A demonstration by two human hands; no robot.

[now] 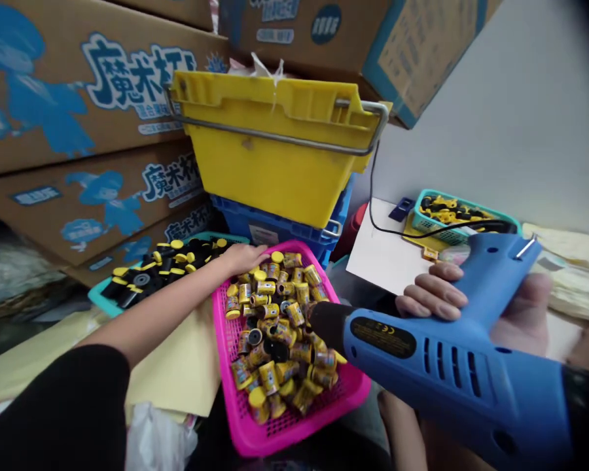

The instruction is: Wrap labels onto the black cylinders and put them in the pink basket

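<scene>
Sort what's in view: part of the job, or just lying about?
Job:
heat gun, in the right hand
pink basket, left hand at its rim
labelled tubs inside it
possibly the left teal basket, holding black-and-yellow pieces

Lying about, apparently:
yellow crate
cardboard boxes
right teal basket

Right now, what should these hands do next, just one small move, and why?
Probably sweep the blue heat gun slowly sideways over the yellow containers: the right hand grips it with its dark nozzle aimed into the pink basket, close to just a few of the many containers heaped there. The left hand is at the basket's far left corner, seemingly placed to steady it.
</scene>
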